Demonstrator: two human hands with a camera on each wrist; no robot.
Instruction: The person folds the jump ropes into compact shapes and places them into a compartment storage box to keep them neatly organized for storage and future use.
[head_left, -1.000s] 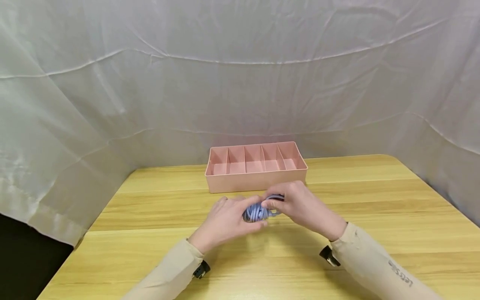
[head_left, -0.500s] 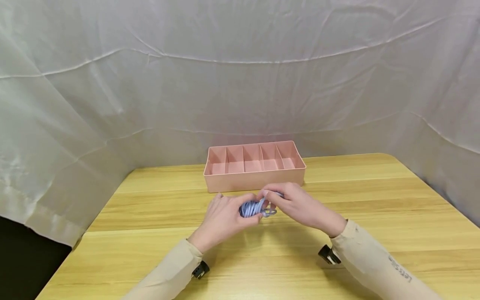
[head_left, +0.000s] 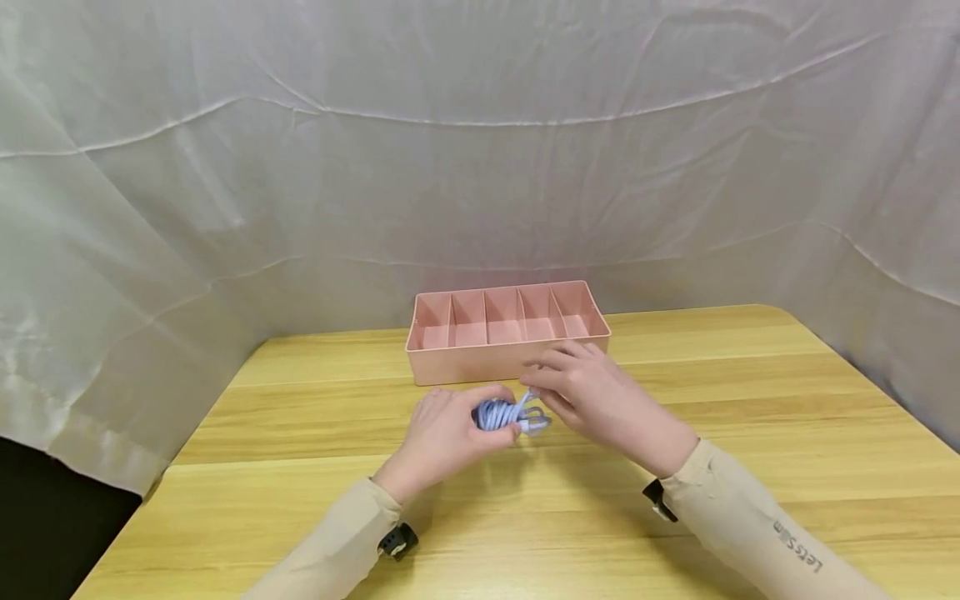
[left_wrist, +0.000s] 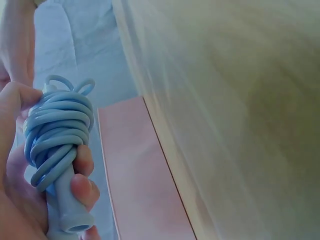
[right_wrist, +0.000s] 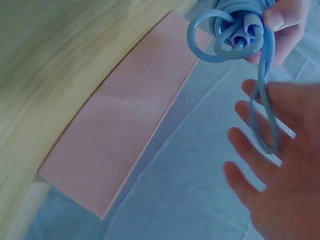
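Looking down from the head cam, the left hand (head_left: 442, 433) has its fingers curled round one bundle of light blue cord (head_left: 501, 414), smooth, round rubbery-looking stuff wound into a fat knot. The right hand (head_left: 592, 396) sits just beside it with fingers spread and relaxed, gripping nothing. Right behind those fingertips is one pink plastic tray (head_left: 480, 367), a matte rectangle split into five compartments, on a wood-grain table (head_left: 750, 400) with a wrinkly white sheet (head_left: 300, 167) draped all around.

Left wrist cam: thumb and fingers (left_wrist: 82, 187) wrap the bundle, coils stacked over a tube-shaped handle end that pokes out below them.

Right wrist cam: two or three small loops stick out of the bundle, and one long loop hangs across the right hand's open fingers (right_wrist: 250, 112).
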